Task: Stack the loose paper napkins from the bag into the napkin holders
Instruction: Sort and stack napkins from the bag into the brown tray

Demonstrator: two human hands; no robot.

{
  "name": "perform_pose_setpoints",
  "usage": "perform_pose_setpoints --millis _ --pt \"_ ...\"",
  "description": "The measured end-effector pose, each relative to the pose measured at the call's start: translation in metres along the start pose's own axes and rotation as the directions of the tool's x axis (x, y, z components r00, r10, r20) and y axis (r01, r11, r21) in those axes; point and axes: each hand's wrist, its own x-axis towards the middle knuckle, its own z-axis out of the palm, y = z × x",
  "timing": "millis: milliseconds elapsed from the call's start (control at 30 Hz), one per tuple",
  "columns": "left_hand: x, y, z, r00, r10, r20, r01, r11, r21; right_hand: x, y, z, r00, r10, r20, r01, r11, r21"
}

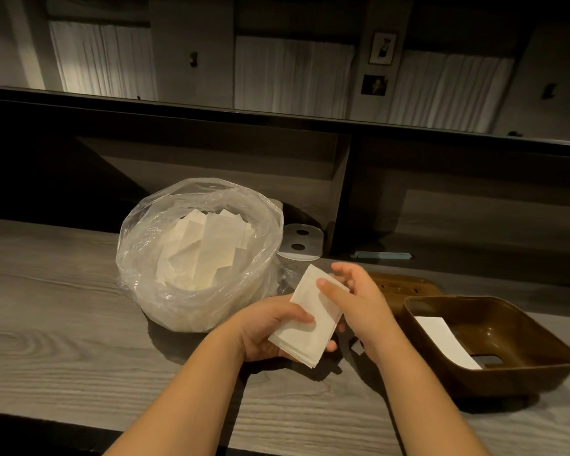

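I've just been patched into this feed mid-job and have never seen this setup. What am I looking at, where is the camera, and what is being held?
There is no machine: these are a person's bare hands, seen from a camera worn on the head, looking forward and down. On the grey wooden counter stands a clear plastic bag of loose napkins. To the right sits a brown napkin holder with one napkin inside. The left hand holds a napkin stack from below; the right hand steadies its top edge with thumb and fingers.
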Motion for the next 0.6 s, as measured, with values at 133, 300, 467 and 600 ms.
perform_pose_setpoints --millis 133,300,467,600 --pt "-0.002 -0.001 -0.005 1.0 -0.024 0.009 0.023 0.993 0.12 -0.003 -0.002 -0.013 0.99 -0.014 0.142 0.035 0.988 -0.147" --pt "0.014 -0.005 0.001 0.881 0.237 -0.41 -0.109 0.944 0.312 0.002 0.002 -0.011 0.994 -0.051 -0.1 0.051 0.999 -0.002" --pt "0.019 -0.011 0.004 0.707 0.496 -0.503 -0.246 0.84 0.483 0.009 0.02 -0.01 0.99 0.04 -0.132 -0.036 0.999 0.03" --pt "0.019 -0.012 0.007 0.779 0.481 -0.402 -0.197 0.797 0.571 0.012 0.029 -0.006 0.99 0.076 -0.117 -0.072 0.996 0.045"
